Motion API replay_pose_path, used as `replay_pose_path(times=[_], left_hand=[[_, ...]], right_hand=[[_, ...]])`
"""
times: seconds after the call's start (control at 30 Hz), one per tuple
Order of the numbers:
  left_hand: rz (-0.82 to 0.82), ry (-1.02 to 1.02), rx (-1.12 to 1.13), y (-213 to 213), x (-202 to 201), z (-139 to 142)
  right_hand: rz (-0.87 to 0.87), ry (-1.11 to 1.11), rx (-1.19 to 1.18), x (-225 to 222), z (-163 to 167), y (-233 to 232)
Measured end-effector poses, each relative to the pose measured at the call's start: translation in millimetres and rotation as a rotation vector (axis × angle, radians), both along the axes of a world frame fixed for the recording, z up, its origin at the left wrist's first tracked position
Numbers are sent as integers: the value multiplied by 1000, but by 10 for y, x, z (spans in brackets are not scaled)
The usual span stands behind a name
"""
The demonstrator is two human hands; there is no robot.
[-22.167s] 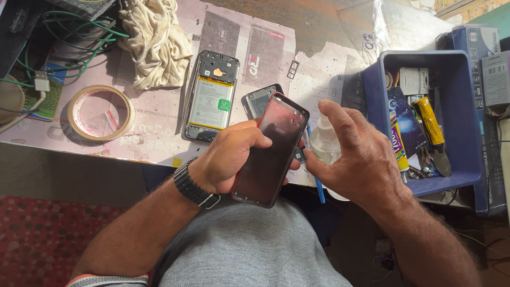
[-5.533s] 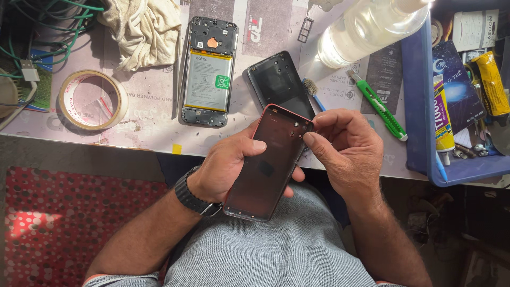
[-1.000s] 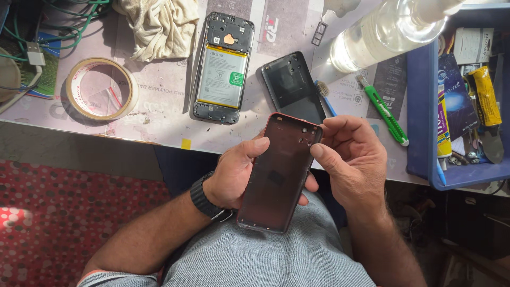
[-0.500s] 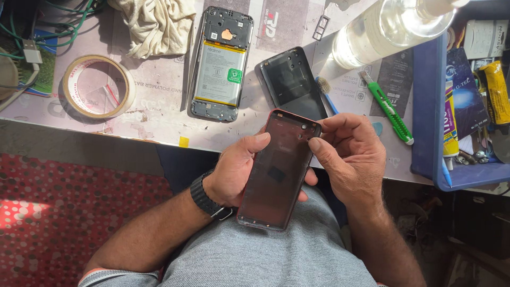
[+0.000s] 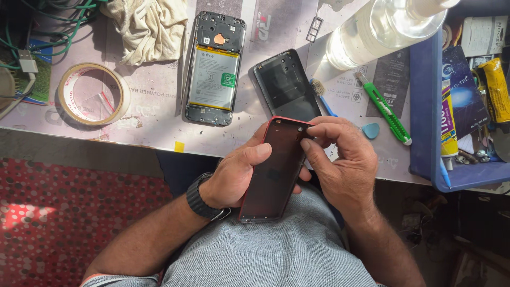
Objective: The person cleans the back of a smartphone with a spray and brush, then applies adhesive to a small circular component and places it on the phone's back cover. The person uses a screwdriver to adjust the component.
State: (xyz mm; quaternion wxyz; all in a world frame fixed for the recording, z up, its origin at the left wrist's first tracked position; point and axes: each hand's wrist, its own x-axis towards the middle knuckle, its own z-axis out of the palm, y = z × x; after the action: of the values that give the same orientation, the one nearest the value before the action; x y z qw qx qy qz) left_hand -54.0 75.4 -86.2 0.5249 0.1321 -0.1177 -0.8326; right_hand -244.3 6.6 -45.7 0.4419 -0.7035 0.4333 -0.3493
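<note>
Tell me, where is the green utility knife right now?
The green utility knife lies on the table's right side, between the clear bottle and the blue bin.

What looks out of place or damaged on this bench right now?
The opened phone lies on the table with its back off, battery and frame bare. A dark back cover lies loose beside it. The clear bottle lies on its side. The left hand holds a red-edged phone panel that the right hand pinches at its top corner.

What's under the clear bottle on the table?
The clear bottle lies on the pale work mat, partly over a dark printed sheet. Whatever lies directly beneath its body is covered.
</note>
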Motion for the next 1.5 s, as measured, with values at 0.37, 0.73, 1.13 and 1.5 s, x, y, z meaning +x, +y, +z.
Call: replay_pose_path(times=[0.37,0.73,1.13,1.5], left_hand=[[28,-212,-86,51,-49,7],[29,-158,-76,65,-75,16],[53,-301,-118,66,-124,27],[32,-292,-74,57,-142,3]], right_hand=[[-92,-168,152,106,26,110],[-69,-148,107,50,27,142],[-83,-57,26,44,54,118],[-69,53,23,34,107,56]])
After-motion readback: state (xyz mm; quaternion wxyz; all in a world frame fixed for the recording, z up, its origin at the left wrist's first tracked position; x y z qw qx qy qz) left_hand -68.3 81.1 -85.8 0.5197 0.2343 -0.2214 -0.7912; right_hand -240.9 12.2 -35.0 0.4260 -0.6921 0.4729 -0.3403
